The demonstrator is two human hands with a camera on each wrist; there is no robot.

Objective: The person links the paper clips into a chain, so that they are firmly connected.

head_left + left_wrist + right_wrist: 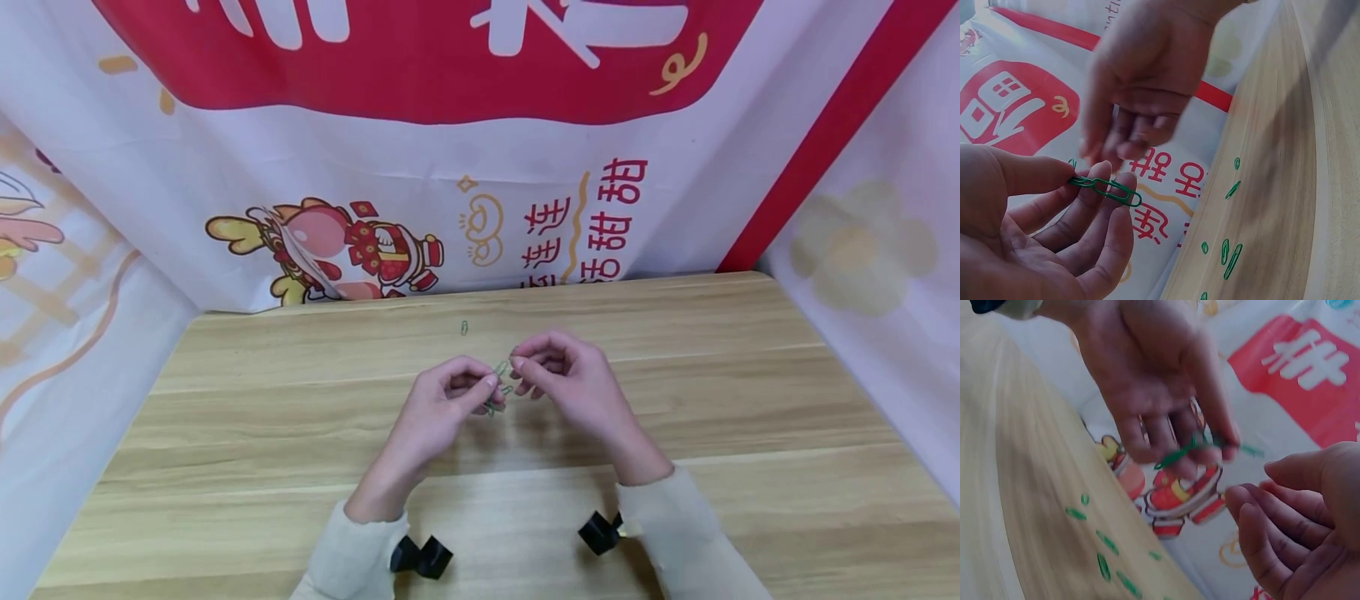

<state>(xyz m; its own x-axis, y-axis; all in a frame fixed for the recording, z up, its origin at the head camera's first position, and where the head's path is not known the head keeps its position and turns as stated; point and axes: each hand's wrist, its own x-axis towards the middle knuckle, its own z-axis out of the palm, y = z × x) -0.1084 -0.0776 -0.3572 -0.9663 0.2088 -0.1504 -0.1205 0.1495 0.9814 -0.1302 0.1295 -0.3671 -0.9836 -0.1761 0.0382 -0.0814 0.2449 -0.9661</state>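
My left hand (450, 396) pinches a short chain of linked green paper clips (1105, 187) between thumb and forefinger, its other fingers spread loosely below. In the left wrist view one clip points outward from the fingertips. Close by on the right is my right hand (577, 383), blurred in the left wrist view. The right wrist view shows a gap between its thumb (1297, 472) and fingers, with nothing visible between them. The chain's free end (1252, 451) lies just short of that thumb. Both hands are raised above the table.
Several loose green paper clips (1233, 261) lie scattered on the wooden table (262, 433) beneath the hands. A single clip (464, 327) lies farther back. Printed cloth (420, 150) hangs behind the table and along its sides.
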